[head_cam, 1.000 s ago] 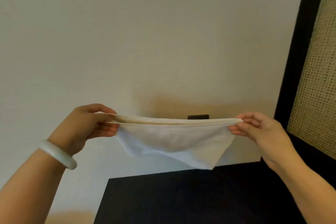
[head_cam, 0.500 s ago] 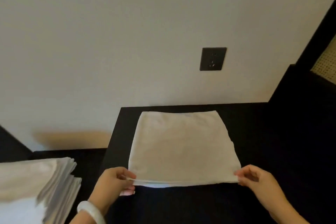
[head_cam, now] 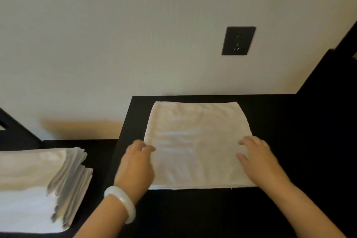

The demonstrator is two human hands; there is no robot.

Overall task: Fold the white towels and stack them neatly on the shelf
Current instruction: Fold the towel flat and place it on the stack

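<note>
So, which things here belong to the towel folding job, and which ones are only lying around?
Part of the job:
folded white towel, flat on the black surface
stack of towels at the left
left hand at the towel's left edge
right hand resting on the towel

Just there:
wall socket
white bracelet on the left wrist
</note>
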